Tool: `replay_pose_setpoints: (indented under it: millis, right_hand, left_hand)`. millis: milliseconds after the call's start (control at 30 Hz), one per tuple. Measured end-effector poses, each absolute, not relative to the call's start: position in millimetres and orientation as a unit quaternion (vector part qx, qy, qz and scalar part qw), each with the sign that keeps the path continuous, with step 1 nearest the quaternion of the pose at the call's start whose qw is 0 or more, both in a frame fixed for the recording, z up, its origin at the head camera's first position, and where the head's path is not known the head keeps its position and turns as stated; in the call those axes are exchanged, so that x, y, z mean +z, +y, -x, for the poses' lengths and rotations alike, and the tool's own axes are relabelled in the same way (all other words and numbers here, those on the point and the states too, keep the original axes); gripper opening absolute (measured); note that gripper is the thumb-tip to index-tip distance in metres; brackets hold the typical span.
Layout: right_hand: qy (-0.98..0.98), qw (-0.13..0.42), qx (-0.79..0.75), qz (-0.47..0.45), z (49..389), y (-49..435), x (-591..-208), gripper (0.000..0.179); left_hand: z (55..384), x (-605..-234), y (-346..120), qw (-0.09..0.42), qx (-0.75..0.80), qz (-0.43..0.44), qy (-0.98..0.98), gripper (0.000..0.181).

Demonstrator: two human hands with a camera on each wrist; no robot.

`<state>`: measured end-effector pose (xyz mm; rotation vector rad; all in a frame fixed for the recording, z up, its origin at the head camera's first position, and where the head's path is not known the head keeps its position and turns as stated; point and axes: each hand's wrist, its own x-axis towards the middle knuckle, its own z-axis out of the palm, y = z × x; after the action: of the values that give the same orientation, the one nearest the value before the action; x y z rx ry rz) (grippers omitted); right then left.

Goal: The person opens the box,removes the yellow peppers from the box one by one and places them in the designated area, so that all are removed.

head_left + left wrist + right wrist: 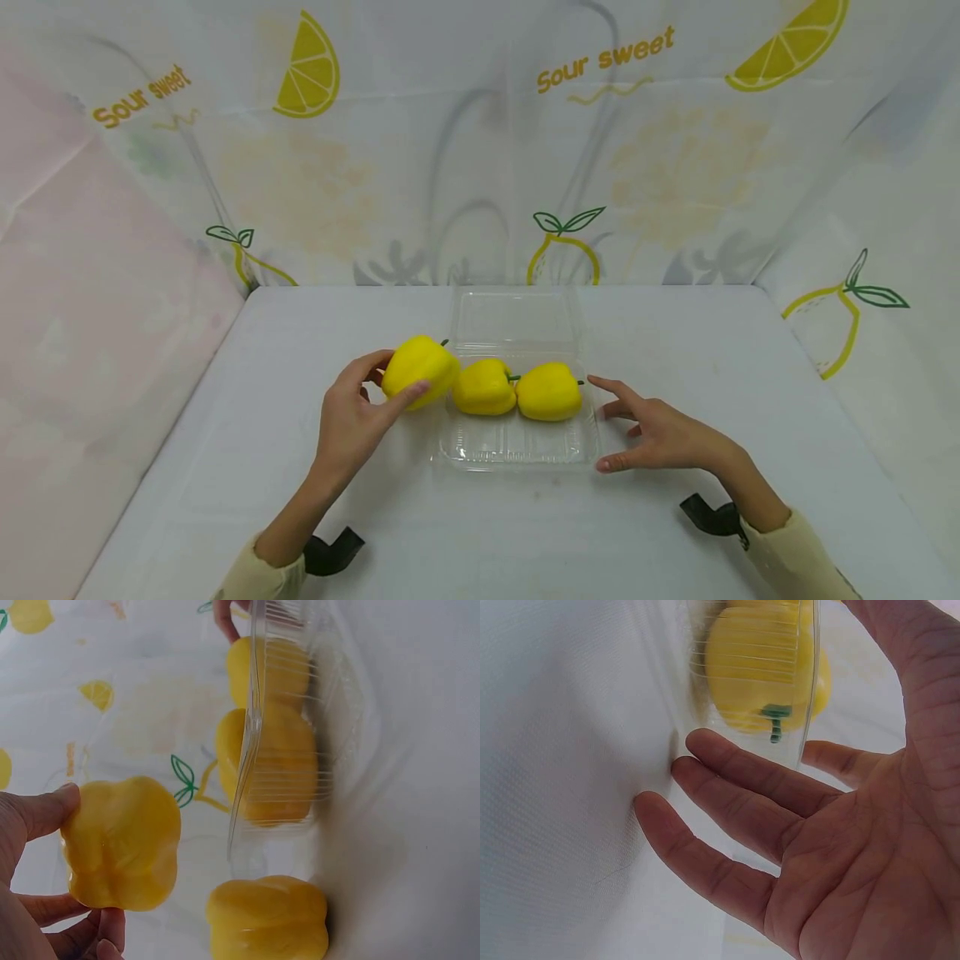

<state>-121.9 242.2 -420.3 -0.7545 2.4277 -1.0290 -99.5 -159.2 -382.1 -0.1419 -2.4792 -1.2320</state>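
Note:
My left hand (352, 412) holds a yellow bell pepper (420, 372) between thumb and fingers, at the left side of a clear plastic clamshell box (517, 454). Inside the box two more yellow bell peppers (485, 387) (550, 392) lie side by side. Another yellow bell pepper (267, 919) shows outside the box in the left wrist view; I cannot pick it out in the head view. At the box's right side is my right hand (660, 435), fingers spread and holding nothing. Its fingertips (654, 806) are low by the white surface.
The box's lid (517, 317) lies folded back toward the rear. A white-covered table (675, 333) extends around the box, with a lemon-print curtain (480, 167) standing behind it. Black straps (333, 552) show at the wrists.

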Motion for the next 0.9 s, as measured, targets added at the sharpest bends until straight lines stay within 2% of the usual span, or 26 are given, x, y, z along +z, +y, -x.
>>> replay_pose_setpoints:
  millis: [900]
  right_hand:
    - [0.87,0.196,-0.363,0.269,120.9,241.4,-420.3,0.107]
  left_hand:
    - [103.9,-381.0,-189.1,0.225,-0.427,0.008,-0.876,0.053]
